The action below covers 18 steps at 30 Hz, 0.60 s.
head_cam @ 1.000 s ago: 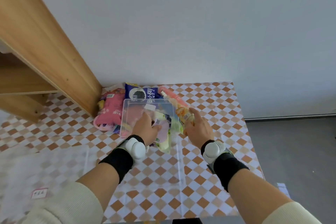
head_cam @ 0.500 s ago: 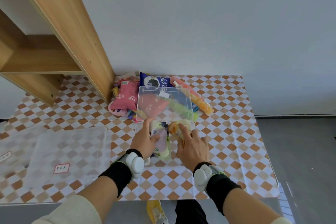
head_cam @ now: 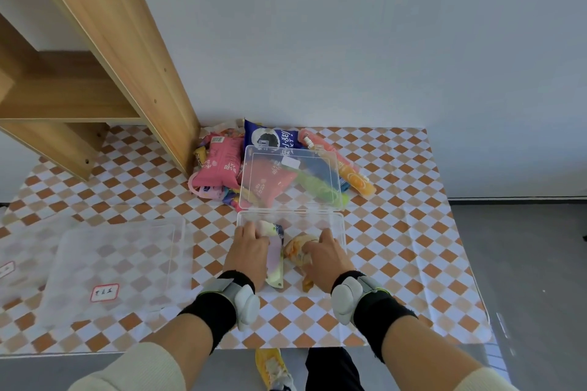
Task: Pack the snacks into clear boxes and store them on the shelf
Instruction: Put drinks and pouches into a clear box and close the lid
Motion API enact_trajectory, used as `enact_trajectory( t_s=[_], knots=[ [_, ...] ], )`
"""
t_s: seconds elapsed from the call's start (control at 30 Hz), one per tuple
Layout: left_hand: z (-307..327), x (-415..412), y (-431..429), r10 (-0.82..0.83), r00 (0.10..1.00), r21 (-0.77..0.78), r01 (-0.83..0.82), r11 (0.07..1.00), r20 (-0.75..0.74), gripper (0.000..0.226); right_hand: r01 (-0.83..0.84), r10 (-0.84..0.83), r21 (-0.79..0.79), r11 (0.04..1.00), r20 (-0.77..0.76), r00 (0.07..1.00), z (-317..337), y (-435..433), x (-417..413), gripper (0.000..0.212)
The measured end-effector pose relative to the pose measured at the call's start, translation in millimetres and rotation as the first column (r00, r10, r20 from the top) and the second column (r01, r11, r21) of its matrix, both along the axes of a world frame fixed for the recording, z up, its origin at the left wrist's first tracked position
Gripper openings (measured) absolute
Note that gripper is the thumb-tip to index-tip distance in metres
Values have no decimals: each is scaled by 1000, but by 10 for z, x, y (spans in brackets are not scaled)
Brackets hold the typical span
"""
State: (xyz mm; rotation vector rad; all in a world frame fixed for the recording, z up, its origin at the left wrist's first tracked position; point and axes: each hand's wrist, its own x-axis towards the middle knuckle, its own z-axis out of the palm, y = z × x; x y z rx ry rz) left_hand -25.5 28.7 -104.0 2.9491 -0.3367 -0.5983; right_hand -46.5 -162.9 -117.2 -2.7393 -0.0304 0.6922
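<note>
White Korean lettering is showing on the dark blue snack bag (head_cam: 273,138) at the back of the desk (head_cam: 397,232), too cropped by the clear box lid (head_cam: 290,181) to read whole. The pink packet (head_cam: 219,165) is carrying white Korean characters and a barcode sticker, both too small to make out. A red-framed label (head_cam: 104,292) on the large clear lid (head_cam: 117,267) is bearing blurred handwritten marks.
</note>
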Motion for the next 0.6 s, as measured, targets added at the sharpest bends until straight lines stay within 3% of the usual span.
enact_trajectory(
  t_s=[0.13,0.3,0.37,0.47,0.6],
  knots=[
    [-145,23,-62,-36,981,108,57,993,-190,45,-1,3,23,1000,-108,994,-75,53,-2,32],
    [-250,109,-138,9,900,242,108,964,-437,78,-253,246,8,968,-261,934,-47,-25,165,35],
    [-179,231,-212,-2,877,265,147,953,-480,71,-224,236,76,972,-251,939,63,-149,305,42],
    [-43,421,-312,-26,928,277,138,951,-372,37,-1,15,186,983,-69,998,269,-366,513,34],
    [203,694,-465,-48,985,200,81,976,-163,26,212,-269,311,926,151,951,395,-663,782,16]
  ],
)
